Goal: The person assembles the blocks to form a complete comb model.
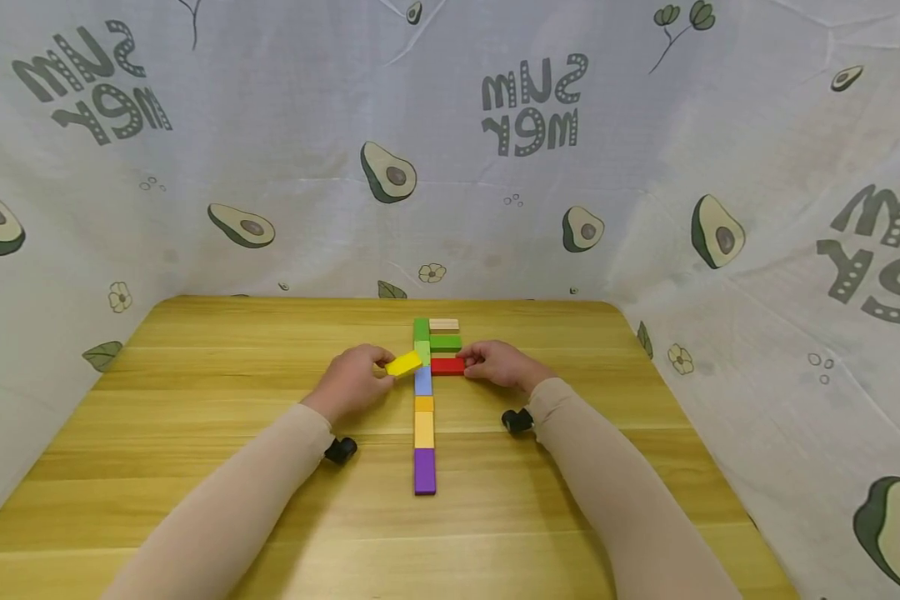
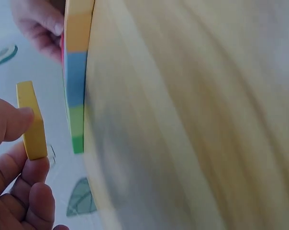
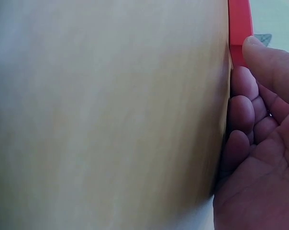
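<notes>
Between thumb and fingers, my left hand pinches a yellow block, tilted and held above the table at the left of a column of blocks. My right hand grips the right end of a red block, which lies crosswise against the column's right side. In the right wrist view the thumb rests on that end of the red block. From far to near the column has a green block, a light green block, a blue block, orange and tan pieces, and a purple block.
Beyond the red block, a green crosswise block and a plain wood block also extend right from the column. The wooden table ends at a white printed cloth hung around its back and sides.
</notes>
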Demonstrator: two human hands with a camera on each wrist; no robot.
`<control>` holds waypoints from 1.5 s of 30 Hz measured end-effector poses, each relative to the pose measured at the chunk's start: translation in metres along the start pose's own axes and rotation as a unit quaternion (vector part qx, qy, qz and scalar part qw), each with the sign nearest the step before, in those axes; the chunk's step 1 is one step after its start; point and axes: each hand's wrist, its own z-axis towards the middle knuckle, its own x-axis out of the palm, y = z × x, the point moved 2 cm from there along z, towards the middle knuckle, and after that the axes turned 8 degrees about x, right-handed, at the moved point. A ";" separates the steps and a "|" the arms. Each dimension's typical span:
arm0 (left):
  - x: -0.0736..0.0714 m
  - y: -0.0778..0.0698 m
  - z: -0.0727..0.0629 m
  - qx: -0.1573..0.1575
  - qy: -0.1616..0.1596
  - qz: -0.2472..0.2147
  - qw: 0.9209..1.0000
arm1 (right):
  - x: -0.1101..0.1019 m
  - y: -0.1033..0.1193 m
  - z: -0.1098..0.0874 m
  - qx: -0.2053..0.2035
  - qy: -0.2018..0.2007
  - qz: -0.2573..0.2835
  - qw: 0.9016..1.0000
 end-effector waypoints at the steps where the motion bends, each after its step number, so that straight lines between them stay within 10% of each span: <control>1: 0.003 -0.004 0.000 0.008 0.003 0.003 1.000 | 0.000 0.000 0.000 -0.001 0.000 -0.001 1.000; 20: 0.043 -0.052 0.015 0.112 0.068 0.079 0.988 | 0.000 -0.003 0.003 -0.005 0.011 -0.017 1.000; 45: 0.050 -0.051 0.023 0.094 0.069 0.080 0.990 | 0.000 -0.002 0.004 -0.004 0.003 -0.009 1.000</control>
